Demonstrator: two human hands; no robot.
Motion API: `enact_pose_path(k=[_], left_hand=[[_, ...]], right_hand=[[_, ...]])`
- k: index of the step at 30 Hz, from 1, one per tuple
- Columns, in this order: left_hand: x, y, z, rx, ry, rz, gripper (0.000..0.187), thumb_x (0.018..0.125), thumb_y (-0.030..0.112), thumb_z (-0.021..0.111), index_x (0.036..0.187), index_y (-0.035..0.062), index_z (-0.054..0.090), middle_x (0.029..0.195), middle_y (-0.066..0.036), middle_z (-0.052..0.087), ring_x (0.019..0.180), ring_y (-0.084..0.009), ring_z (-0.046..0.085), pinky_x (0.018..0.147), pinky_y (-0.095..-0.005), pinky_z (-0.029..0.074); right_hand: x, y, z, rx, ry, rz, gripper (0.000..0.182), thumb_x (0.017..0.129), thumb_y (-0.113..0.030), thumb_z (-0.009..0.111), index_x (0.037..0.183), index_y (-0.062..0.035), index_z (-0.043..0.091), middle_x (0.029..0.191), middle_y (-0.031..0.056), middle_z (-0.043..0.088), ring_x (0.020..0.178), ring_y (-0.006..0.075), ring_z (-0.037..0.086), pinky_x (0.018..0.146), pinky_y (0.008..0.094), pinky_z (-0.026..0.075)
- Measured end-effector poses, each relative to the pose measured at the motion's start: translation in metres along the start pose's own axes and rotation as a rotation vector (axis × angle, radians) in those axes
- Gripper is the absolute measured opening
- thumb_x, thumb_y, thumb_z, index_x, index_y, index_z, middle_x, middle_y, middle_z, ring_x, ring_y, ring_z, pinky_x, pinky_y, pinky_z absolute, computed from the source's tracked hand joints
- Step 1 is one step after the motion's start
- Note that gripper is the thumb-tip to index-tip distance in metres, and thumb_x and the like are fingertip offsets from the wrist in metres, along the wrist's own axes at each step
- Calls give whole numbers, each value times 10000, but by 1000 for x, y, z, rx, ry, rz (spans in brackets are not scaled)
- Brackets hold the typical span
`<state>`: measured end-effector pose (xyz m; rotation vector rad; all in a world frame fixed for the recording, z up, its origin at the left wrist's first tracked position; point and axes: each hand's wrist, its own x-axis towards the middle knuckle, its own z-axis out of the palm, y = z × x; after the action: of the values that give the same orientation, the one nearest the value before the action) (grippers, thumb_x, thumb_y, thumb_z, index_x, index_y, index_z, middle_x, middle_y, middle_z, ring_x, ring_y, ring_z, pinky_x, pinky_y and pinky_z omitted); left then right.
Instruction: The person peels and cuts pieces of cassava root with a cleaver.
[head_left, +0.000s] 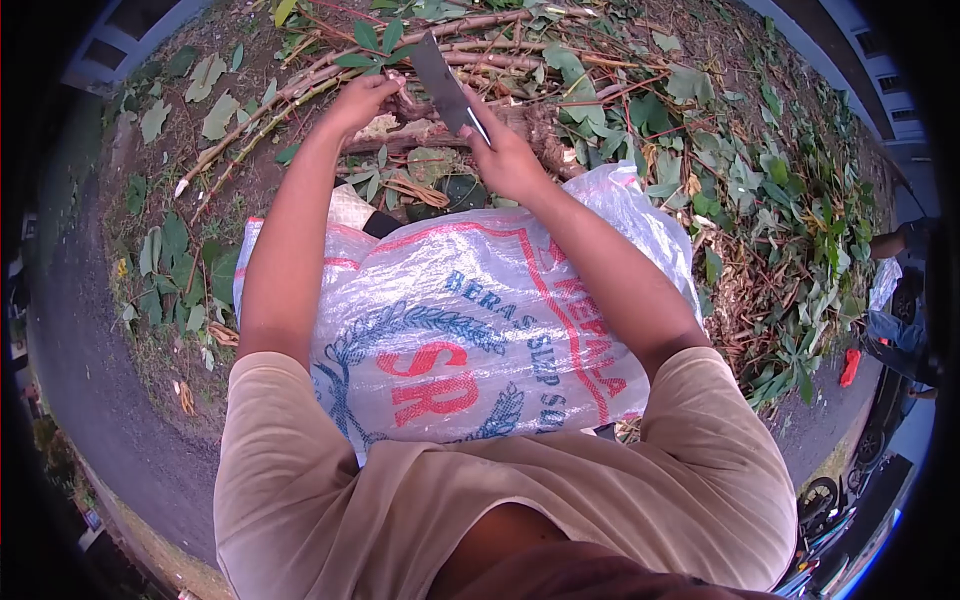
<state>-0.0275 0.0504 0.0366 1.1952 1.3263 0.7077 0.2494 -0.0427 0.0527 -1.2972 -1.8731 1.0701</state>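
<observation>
Head view: a printed plastic sack (440,290) is seen spread before the body, below the forearms; the red letters "SR" and the blue word "BERAS" can be read on it.
Right hand (508,158): it is held beyond the far edge of the sack; its fingers are closed around the handle end of the knife.
Knife (438,82): the broad dark blade is raised beyond the sack, and its end is pointed away from it, a little to the left.
Left hand (360,105): it is placed beyond the sack, to the left of the blade; its fingertips are brought together near the leafy sprig (378,45), but it cannot be told which piece is pinched.
Wood piece (530,125): it is laid on the ground beyond the sack, near the right hand.
Cut stems (490,45): they are heaped farther beyond the sack.
Fallen leaves (765,190): they are scattered thickly to the right of the sack.
Paved road (85,300): it is seen well to the left of the sack.
Red object (850,367): it is found well to the right of the sack; its kind cannot be told.
</observation>
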Motion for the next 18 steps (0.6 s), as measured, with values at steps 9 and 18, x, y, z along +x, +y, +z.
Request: enact_pose_path(k=[9,18], left_hand=[[5,-13,-5,-184,98,-126,284,1030,330,678,1062,49,710,937,-19,638,851,-141,668,821,-296,568],[2,-6,12,-150,175,-83,474,1036,460,637,1262,48,698,1154,-64,698,1047,-181,660,1029,-388,482]], right_hand=[[-8,-23,0,-82,25,-23,620,1068,-170,536,1646,-233,319,929,268,717,803,429,709,755,491,529],[2,5,2,-67,36,-14,609,1044,-178,536,1624,-207,353,977,277,723,925,483,705,861,539,529]])
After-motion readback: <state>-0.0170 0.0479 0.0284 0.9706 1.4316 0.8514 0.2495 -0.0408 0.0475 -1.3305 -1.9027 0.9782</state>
